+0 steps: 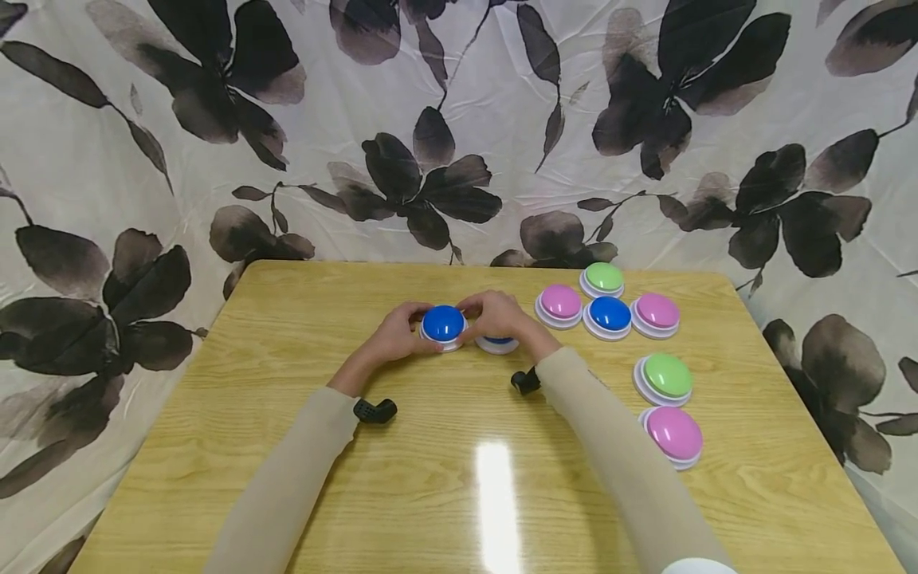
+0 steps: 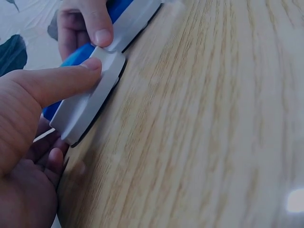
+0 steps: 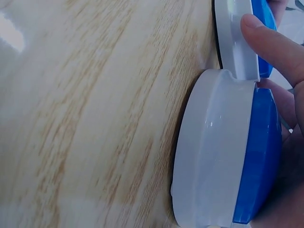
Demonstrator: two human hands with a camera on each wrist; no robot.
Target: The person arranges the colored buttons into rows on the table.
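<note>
Two blue push buttons with white round bases stand side by side near the table's far edge. My left hand [image 1: 402, 333] grips the left blue button [image 1: 442, 323] from its left side, thumb along the front of the white base. From the other side my right hand [image 1: 495, 313] holds that same button, its thumb [image 3: 259, 28] on the base. Beneath my right palm sits the second blue button [image 3: 209, 147], partly hidden in the head view. The two bases meet edge to edge in the right wrist view.
Right of my hands, another blue button [image 1: 610, 314] stands among a pink button [image 1: 561, 302], a green button [image 1: 604, 277] and a second pink button [image 1: 656, 311]. Nearer, beside my right forearm, are a green button [image 1: 667, 375] and a pink button [image 1: 675, 433]. Floral cloth [image 1: 459, 151] hangs behind the wooden table [image 1: 402, 494].
</note>
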